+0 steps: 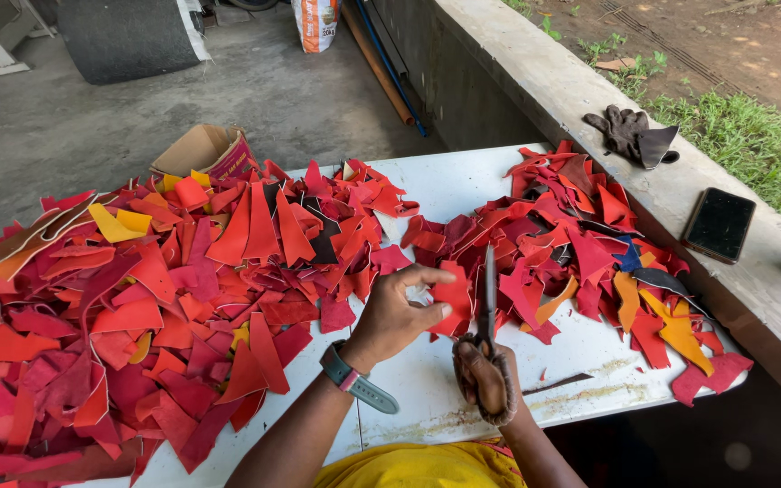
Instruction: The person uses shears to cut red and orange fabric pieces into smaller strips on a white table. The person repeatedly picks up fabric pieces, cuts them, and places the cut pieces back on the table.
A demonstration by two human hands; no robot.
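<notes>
Head view, looking down: the left hand (395,312) pinches a red scrap (452,303) by its edge, holding it up off the white counter (463,185) so the scissors (488,298) can reach it. The right hand (485,380) has its grip closed through the handles, blades pointing away and nearly together beside the scrap. The pieces look like flat, matte leather offcuts, mostly triangles and slivers. A big heap (155,298) lies left, a smaller pile (580,244) right. On the concrete ledge (535,77) rest dark gloves (630,134) and a phone (720,224).
</notes>
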